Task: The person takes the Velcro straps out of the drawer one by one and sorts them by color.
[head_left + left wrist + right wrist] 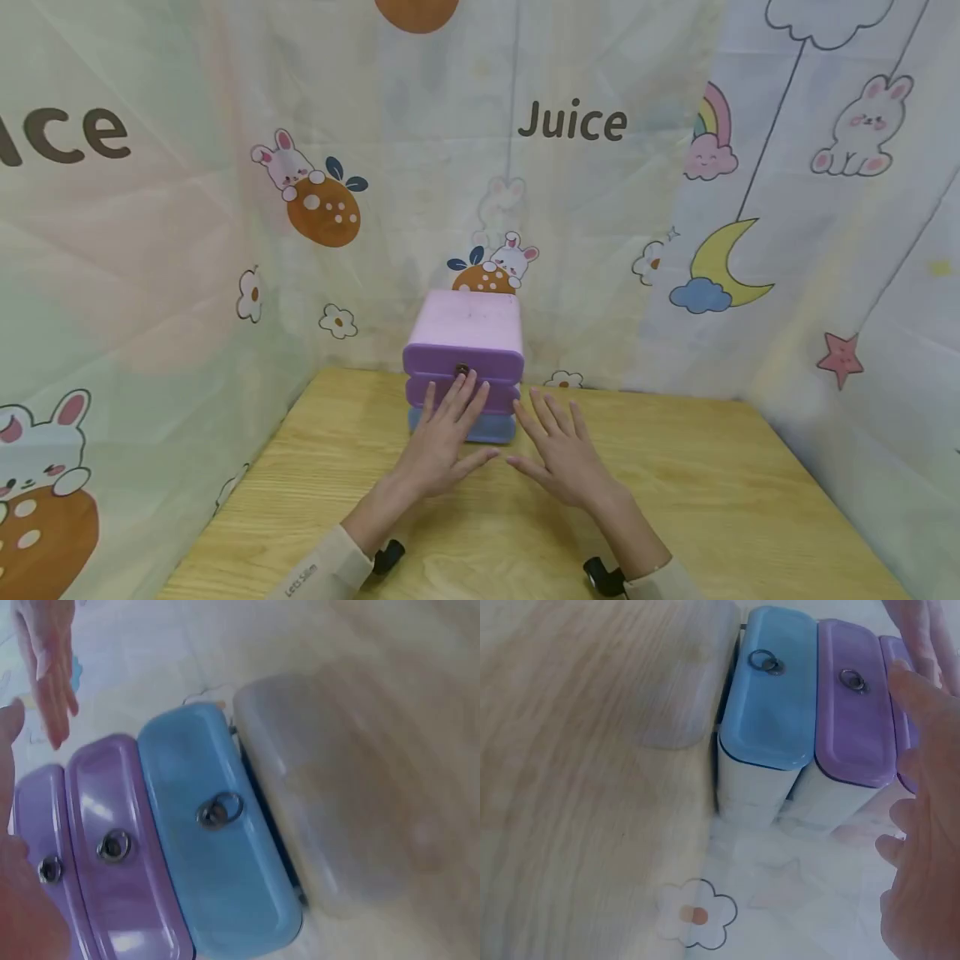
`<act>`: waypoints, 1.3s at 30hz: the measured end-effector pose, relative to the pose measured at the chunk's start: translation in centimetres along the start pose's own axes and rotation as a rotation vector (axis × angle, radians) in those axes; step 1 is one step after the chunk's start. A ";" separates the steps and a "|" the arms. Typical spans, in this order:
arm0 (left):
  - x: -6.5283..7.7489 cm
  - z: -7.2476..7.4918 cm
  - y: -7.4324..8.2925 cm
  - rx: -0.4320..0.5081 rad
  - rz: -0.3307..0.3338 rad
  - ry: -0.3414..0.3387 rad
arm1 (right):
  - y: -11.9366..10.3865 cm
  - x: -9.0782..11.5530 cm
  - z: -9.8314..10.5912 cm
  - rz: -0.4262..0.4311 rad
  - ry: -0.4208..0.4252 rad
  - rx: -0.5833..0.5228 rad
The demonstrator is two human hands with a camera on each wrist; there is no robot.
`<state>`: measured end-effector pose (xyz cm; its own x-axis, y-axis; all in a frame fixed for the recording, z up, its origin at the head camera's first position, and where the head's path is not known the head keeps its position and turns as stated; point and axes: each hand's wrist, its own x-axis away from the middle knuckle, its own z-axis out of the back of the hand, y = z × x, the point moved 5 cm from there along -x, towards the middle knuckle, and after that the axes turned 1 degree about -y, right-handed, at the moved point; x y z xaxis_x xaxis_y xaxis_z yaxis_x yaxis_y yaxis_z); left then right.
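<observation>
A small drawer cabinet with a pink top (474, 321) stands at the back of the table. Two purple drawers sit above a blue drawer (217, 862), each front bearing a metal ring pull; the middle purple drawer (127, 892) shows closely in both wrist views. My left hand (438, 450), fingers straight and spread, overlaps the drawer fronts in the head view and hides part of them. To the cabinet's right my right hand (566, 462) is held out with fingers spread. Neither hand holds anything.
The wooden table (697, 483) extends around the cabinet to both sides. Printed fabric (592, 217) with rabbits and flowers hangs behind it and along both sides. Black wrist-worn devices (388, 557) show beneath the cuffs.
</observation>
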<state>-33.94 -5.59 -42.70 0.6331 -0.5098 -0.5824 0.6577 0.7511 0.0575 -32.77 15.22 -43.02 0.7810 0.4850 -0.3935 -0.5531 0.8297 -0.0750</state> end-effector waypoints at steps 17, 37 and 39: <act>-2.6 4.2 -6.4 0.160 0.168 0.200 | -1.2 -1.8 2.4 0.071 0.073 -0.006; -4.4 4.4 -11.8 0.755 0.248 0.191 | -3.9 -4.3 2.8 0.143 -0.019 -0.148; -4.6 4.5 -12.1 0.782 0.237 0.191 | -4.2 -4.6 2.8 0.163 -0.014 -0.162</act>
<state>-42.99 -14.17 -37.08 0.7564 -0.2424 -0.6076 0.6541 0.2859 0.7003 -33.23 10.23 -38.33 0.6807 0.6139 -0.3997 -0.7110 0.6852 -0.1583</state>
